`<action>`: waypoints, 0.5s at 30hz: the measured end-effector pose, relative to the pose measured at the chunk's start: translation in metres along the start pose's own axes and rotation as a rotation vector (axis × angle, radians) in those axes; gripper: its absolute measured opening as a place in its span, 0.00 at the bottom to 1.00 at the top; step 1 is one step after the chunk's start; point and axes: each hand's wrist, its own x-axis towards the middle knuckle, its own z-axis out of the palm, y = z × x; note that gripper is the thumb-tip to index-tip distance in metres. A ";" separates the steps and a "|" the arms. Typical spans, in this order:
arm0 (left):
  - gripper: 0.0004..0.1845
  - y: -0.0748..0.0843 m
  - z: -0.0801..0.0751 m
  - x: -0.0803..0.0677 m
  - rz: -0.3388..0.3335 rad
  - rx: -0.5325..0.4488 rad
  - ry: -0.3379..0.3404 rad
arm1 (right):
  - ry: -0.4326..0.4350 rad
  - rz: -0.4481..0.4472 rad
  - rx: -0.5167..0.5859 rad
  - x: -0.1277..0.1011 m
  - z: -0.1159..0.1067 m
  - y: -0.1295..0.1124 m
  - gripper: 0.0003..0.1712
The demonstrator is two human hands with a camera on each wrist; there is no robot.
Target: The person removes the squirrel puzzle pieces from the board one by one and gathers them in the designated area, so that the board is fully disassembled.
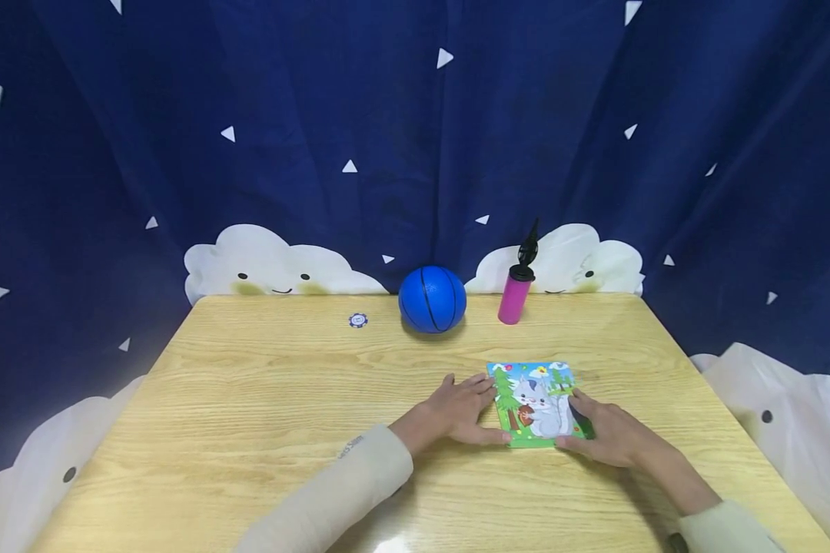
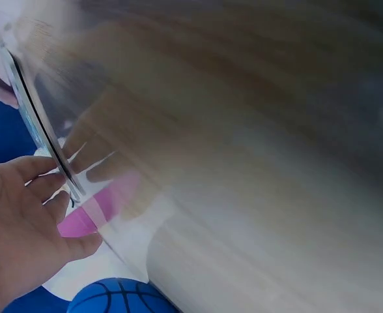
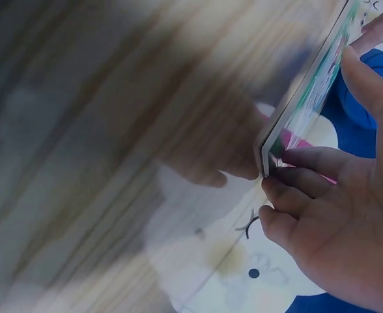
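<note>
A thin square picture board (image 1: 536,415) with a cartoon squirrel and green trees lies on the table, right of centre. Beside its left edge, my left hand (image 1: 459,411) has its fingers extended, the fingertips touching that edge and the thumb near the lower left corner. My right hand (image 1: 615,432) is at the opposite edge, its fingers loosely bent against the side and its thumb by the lower right corner. The left wrist view shows the board (image 2: 42,124) edge-on beside the left fingers; the right wrist view shows right fingertips (image 3: 276,189) at a corner.
Behind the board stand a blue ball (image 1: 432,299) and a pink hand pump (image 1: 515,298) with a black nozzle. A round blue-and-white chip (image 1: 358,320) lies farther left on the wooden table (image 1: 263,399). A dark blue curtain (image 1: 360,92) hangs behind.
</note>
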 end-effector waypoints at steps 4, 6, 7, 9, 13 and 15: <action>0.50 -0.008 -0.001 -0.008 0.000 -0.009 0.012 | -0.023 0.005 -0.010 0.005 0.000 -0.010 0.53; 0.50 -0.011 -0.002 -0.012 -0.003 -0.014 0.014 | -0.038 0.009 -0.019 0.007 0.001 -0.015 0.53; 0.50 -0.013 -0.003 -0.015 -0.004 -0.015 0.015 | -0.044 0.007 -0.023 0.008 0.001 -0.017 0.53; 0.50 -0.018 -0.003 -0.020 -0.010 -0.015 0.020 | -0.050 -0.003 -0.029 0.011 0.002 -0.022 0.52; 0.49 -0.029 -0.002 -0.030 -0.032 -0.015 0.033 | -0.052 -0.046 -0.034 0.018 0.005 -0.033 0.49; 0.49 -0.035 -0.002 -0.036 -0.045 -0.015 0.040 | -0.059 -0.074 -0.034 0.021 0.006 -0.039 0.48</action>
